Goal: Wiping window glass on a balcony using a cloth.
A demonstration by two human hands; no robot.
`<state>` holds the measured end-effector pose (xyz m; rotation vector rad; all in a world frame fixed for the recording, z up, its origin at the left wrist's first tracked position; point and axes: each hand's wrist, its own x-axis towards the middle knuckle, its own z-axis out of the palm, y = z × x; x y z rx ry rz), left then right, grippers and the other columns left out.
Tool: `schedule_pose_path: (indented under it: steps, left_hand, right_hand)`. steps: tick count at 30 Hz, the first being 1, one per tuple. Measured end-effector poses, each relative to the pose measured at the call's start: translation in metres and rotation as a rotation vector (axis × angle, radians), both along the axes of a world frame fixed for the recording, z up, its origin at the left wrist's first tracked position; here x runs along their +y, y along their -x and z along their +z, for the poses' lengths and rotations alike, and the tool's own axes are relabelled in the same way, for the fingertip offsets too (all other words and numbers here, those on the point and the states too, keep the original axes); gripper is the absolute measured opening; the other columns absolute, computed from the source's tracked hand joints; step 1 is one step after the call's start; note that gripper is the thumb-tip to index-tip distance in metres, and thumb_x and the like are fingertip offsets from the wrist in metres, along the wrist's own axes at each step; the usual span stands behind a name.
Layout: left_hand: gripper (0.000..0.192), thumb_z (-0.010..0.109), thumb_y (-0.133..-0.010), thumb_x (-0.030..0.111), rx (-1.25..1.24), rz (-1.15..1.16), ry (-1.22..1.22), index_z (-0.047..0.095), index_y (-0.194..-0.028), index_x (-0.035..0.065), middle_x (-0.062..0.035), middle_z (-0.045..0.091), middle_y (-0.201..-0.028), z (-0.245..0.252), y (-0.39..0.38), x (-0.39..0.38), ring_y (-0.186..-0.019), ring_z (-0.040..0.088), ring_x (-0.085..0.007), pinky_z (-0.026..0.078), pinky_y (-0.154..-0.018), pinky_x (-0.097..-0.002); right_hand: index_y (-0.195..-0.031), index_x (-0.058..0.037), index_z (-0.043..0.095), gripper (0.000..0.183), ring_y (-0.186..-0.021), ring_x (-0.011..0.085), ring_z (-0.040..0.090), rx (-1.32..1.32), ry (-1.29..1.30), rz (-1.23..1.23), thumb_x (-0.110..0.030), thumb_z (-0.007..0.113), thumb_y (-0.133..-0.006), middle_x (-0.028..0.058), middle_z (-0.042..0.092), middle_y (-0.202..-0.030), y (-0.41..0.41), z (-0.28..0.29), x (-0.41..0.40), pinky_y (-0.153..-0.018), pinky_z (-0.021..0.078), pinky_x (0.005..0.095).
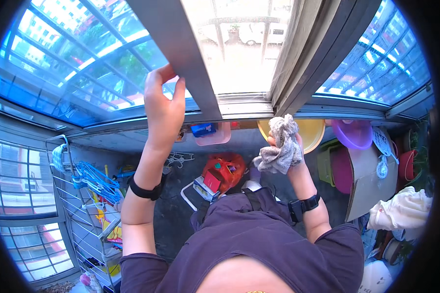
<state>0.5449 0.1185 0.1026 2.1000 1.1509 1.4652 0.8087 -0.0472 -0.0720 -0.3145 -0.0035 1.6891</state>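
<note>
My left hand (164, 100) is raised against the edge of a grey metal sliding-window frame (185, 55). Its thumb and forefinger are apart, and the fingertips are partly lost at the frame's edge. A blue-tinted window pane (106, 62) lies to its left; to its right, bright daylight comes through another part of the window above the sill track (245, 109). My right hand (272, 139) is closed around a crumpled grey-white cloth (284, 146), held below the window track and in front of a yellow plastic basin (313, 133).
A drying rack (91, 216) with blue hangers (95, 181) stands at left. On the floor are a red plastic bag (229, 168) and small boxes (205, 186). A purple basin (352, 133), a cardboard sheet (372, 183) and white fabric (399, 208) are at right.
</note>
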Motion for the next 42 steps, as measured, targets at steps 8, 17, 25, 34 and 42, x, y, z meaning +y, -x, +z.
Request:
schedule_pose_path:
  steps: [8,17,25,34,42]
  left_hand:
    - [0.046,0.057,-0.083,-0.007,-0.010,-0.322,0.040,0.059,-0.129,0.0009,-0.0155,0.064,-0.103,0.003,-0.037,-0.011,-0.101,0.063,-0.0272,0.047,-0.091,-0.0349]
    - [0.048,0.056,-0.087,-0.007,0.059,-0.460,0.075,0.056,-0.134,0.0025,-0.0126,0.062,-0.114,0.004,-0.086,-0.025,-0.112,0.060,-0.0222,0.046,-0.097,-0.0328]
    - [0.054,0.057,-0.085,-0.006,0.096,-0.517,0.003,0.052,-0.138,0.0035,-0.0128,0.060,-0.117,0.000,-0.119,-0.028,-0.114,0.058,-0.0223,0.047,-0.097,-0.0353]
    - [0.061,0.070,-0.084,0.009,0.248,-0.717,0.277,0.046,-0.140,0.0024,-0.0160,0.053,-0.137,-0.074,-0.060,-0.065,-0.128,0.050,-0.0281,0.040,-0.107,-0.0387]
    - [0.074,0.079,-0.081,0.019,0.249,-0.838,0.789,0.042,-0.144,0.0023,-0.0146,0.057,-0.131,-0.101,-0.001,-0.099,-0.121,0.054,-0.0216,0.042,-0.103,-0.0341]
  right_hand:
    - [-0.106,-0.0061,0.064,0.043,-0.075,0.0277,0.067,-0.218,0.262,-0.069,-0.042,0.042,-0.097,0.0118,0.068,-0.089,-0.001,0.009,-0.012,-0.064,0.0561,0.0432]
    - [-0.104,-0.0066,0.064,0.041,-0.076,0.0278,0.067,-0.004,0.044,-0.066,-0.041,0.043,-0.097,0.0112,0.067,-0.088,-0.010,-0.007,-0.025,-0.064,0.0554,0.0433]
    - [-0.113,-0.0010,0.062,0.037,-0.091,0.0294,0.068,-0.011,0.087,-0.164,-0.030,0.047,-0.094,0.0141,0.069,-0.103,-0.024,-0.022,-0.045,-0.080,0.0567,0.0425]
    - [-0.124,0.0062,0.053,0.048,-0.103,0.0294,0.066,-0.369,0.258,0.094,-0.007,0.049,-0.078,0.0187,0.065,-0.114,-0.005,0.004,-0.040,-0.094,0.0535,0.0397]
    - [-0.114,-0.0007,0.062,0.031,-0.088,0.0121,0.061,-1.033,-0.039,0.529,-0.012,0.056,-0.086,0.0041,0.065,-0.098,0.052,0.047,-0.005,-0.080,0.0491,0.0260]
